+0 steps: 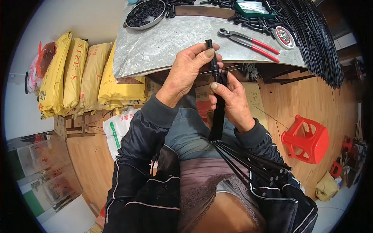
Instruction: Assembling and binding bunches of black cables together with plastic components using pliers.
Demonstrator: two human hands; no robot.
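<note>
My left hand (pixel 186 70) is closed around a slim black tube-shaped part (pixel 210 44), its flared end pointing away from me. Just below, my right hand (pixel 235 103) grips a flat bundle of thin black rods (pixel 218 120), thumb pressed on its front. Several thin metal wires stick out sideways where the tube meets the bundle. From the bundle's near end, black rods with round tips (pixel 272 174) fan out over my right sleeve. Pincers with red handles (pixel 250 46) lie on the grey table (pixel 175 42) beyond my hands.
A bowl of black rings (pixel 145 15), a green tray (pixel 254 9) of white sticks and a round dish of small metal pieces (pixel 284 37) stand on the table. Long black rods (pixel 318 46) overhang its right edge. Yellow sacks (pixel 74 73) stand left; a red stool (pixel 307 138) is right.
</note>
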